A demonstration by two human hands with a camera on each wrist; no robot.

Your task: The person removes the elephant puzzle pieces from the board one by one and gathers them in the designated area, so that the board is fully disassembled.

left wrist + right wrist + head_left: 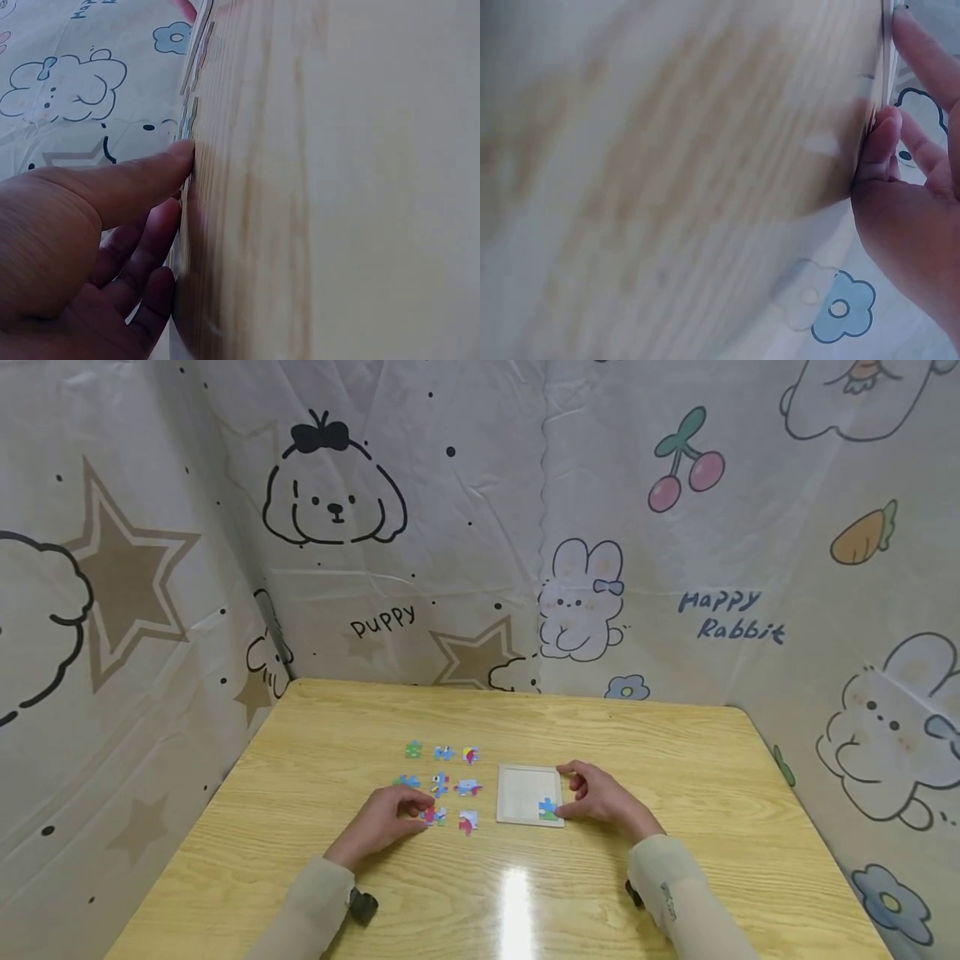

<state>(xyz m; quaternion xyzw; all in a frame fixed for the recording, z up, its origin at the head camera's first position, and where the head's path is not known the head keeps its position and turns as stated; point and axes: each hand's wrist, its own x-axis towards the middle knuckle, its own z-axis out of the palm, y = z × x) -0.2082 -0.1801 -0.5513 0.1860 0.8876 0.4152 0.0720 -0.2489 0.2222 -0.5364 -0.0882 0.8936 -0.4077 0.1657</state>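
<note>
My left hand is at the lower left of a group of jigsaw pieces, its thumb and fingers around a red-and-blue puzzle piece. In the left wrist view the left thumb reaches down to the tabletop beside thin piece edges. A shallow square puzzle tray lies right of the pieces, with a blue-and-green puzzle piece in its lower right corner. My right hand touches the tray's right side, index finger near the upper corner and thumb lower down, by that piece.
Several other pieces lie in loose rows left of the tray, among them a green piece, a yellow-and-red piece and a pink-and-white piece. All rest on a wood-grain table. Printed cloth hangs around its back and sides.
</note>
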